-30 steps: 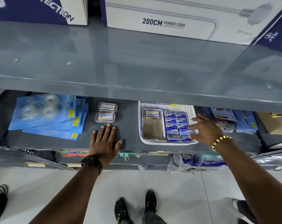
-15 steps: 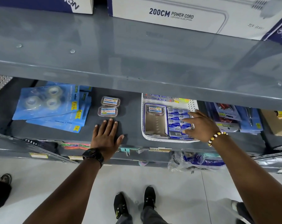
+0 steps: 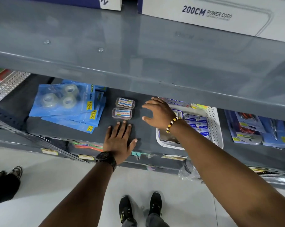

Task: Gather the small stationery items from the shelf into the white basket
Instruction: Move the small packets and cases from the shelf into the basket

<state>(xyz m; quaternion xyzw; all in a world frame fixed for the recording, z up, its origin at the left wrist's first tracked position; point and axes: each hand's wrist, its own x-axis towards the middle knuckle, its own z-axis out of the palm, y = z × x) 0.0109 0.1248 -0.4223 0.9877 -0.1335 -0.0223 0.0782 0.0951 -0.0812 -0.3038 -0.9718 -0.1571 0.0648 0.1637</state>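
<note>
Two small clear boxes with printed labels (image 3: 124, 108) lie one behind the other on the dark grey shelf (image 3: 143, 135). My right hand (image 3: 158, 113), fingers spread and holding nothing, hovers just to their right, a short gap away. My left hand (image 3: 119, 141) rests flat on the shelf in front of the boxes, fingertips just short of the near one. The white perforated basket (image 3: 214, 128) stands to the right and holds several small blue packets (image 3: 196, 122); my right forearm crosses over its left part.
Blue blister cards of clear tape rolls (image 3: 68, 105) are stacked at the left. More blue carded items (image 3: 253, 130) lie right of the basket. The upper grey shelf (image 3: 138, 59) overhangs the back of the lower one. Another person's shoe (image 3: 15, 172) is on the floor at left.
My right hand has left the basket and swung left across the shelf toward the two clear boxes. My left hand stayed flat on the shelf.
</note>
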